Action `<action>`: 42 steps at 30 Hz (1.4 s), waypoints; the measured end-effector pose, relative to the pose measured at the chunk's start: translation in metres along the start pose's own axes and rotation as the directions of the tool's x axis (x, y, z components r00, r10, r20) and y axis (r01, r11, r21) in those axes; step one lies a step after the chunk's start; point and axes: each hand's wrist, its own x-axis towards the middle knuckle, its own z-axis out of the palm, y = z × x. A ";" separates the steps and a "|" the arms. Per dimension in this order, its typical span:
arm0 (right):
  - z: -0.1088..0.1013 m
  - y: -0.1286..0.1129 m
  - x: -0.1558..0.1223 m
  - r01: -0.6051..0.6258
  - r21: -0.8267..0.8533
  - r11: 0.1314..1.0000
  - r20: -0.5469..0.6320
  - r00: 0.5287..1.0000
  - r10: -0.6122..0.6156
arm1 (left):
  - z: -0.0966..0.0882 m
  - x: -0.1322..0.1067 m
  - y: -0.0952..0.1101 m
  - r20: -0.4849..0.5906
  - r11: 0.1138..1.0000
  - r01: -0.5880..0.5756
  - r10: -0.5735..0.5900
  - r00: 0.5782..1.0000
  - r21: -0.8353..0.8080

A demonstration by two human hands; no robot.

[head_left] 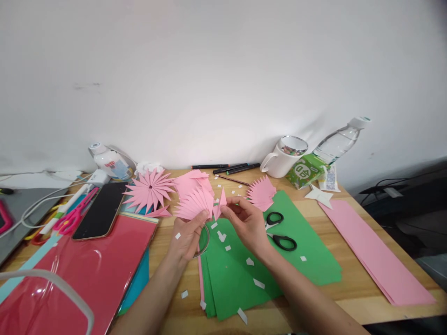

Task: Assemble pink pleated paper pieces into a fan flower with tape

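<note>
My left hand is closed on the lower edge of a fan of folded pink paper pieces, with a small white scrap stuck to its back. Between the thumb and fingers of my right hand is a single pointed pink paper piece, just right of the fan. A round tape roll sits partly hidden beside my left hand. Behind and left lies a spiky pink paper wheel; a second pink fan rests beyond my right hand.
Green paper sheets lie under my hands with black-handled scissors and white scraps on them. Pink strips are at right. A mug, green box and bottle stand behind. A phone and red sheets lie left.
</note>
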 end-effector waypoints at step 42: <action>-0.029 0.004 0.016 -0.038 0.054 0.998 0.482 0.876 0.007 | -0.005 -0.004 -0.008 0.184 0.982 0.160 -0.176 0.967 0.098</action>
